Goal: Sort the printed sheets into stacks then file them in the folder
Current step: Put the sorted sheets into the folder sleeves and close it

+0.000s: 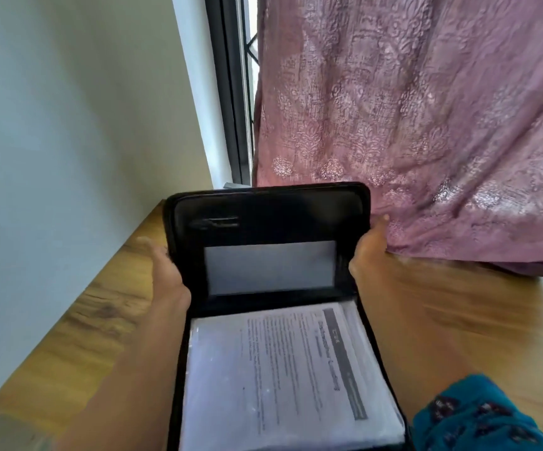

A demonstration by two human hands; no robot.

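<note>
Printed white sheets (283, 379) lie in the black zip folder (267, 216) at the wooden tabletop's (459, 320) near edge, its lid gripped by left hand (162, 271) and right hand (369, 252); lower both sides evenly, keeping page corners inside.

Print covers the top sheet (296, 369) in the folder (267, 216) — all too blurred to read.

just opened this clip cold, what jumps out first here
A black folder stands half open in the middle, its lid held upright by the left hand and right hand at either edge. Printed sheets lie in its lower half. Behind, a pink curtain drapes onto the wooden table.
</note>
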